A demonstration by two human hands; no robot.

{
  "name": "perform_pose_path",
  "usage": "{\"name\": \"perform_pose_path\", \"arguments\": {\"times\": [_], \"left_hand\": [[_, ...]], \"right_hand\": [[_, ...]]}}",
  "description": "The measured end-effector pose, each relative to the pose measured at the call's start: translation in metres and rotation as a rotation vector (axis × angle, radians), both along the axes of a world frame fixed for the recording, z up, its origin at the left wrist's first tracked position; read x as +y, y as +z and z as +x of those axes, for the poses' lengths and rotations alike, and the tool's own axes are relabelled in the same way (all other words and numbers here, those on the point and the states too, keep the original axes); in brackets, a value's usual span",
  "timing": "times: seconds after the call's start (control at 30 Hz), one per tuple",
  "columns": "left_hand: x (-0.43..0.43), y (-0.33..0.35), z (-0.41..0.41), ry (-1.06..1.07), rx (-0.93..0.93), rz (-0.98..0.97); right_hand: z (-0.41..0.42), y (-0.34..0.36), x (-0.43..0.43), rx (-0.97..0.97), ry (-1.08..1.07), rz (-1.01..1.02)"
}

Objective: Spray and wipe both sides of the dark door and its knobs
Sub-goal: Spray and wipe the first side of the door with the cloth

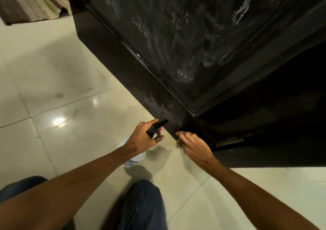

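Door (194, 35) across upper middle and right of frame, bottom corner reaching down to centre. Floor (53, 88) over left and bottom. Bedding (31, 2) in upper left corner, on floor, well apart from door. Left hand (141, 139) just below centre, close to door's bottom corner, wrapped round head of bottle (134, 153); bottle body beneath that hand, above floor. Right hand (192, 145) just right of left hand, at door's bottom edge, fingers (181, 135) touching it. Knee (142, 206) at bottom centre, between both forearms; another at lower left edge.
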State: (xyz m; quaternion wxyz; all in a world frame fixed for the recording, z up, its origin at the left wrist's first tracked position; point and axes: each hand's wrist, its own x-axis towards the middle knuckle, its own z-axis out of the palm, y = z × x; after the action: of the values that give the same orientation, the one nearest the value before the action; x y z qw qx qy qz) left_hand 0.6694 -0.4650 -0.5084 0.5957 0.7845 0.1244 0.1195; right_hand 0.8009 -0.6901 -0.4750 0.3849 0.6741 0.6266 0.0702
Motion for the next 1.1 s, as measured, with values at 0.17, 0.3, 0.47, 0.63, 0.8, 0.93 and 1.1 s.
{"name": "perform_pose_path", "arguments": {"times": [0.17, 0.3, 0.47, 0.63, 0.8, 0.93, 1.1], "left_hand": [[0.020, -0.009, -0.004, 0.077, -0.009, 0.024], [0.023, -0.008, -0.004, 0.079, -0.043, -0.045], [0.039, -0.009, 0.000, 0.108, -0.034, -0.068], [0.031, -0.016, 0.001, 0.126, -0.076, -0.078], [0.046, -0.004, 0.008, 0.130, -0.082, -0.065], [0.059, -0.014, 0.002, 0.172, -0.038, -0.043], [0.067, -0.008, -0.005, 0.195, -0.073, -0.101]], "right_hand": [[0.008, 0.003, 0.034, -0.035, 0.028, 0.097], [-0.004, -0.035, -0.011, 0.078, 0.091, -0.205], [0.003, -0.015, 0.031, 0.033, 0.108, -0.099], [0.005, -0.027, 0.059, 0.031, 0.070, 0.008], [0.008, -0.020, 0.068, 0.024, 0.136, -0.082], [0.018, -0.001, 0.127, -0.041, 0.075, 0.227], [0.002, -0.033, 0.083, 0.064, 0.085, -0.216]]}}
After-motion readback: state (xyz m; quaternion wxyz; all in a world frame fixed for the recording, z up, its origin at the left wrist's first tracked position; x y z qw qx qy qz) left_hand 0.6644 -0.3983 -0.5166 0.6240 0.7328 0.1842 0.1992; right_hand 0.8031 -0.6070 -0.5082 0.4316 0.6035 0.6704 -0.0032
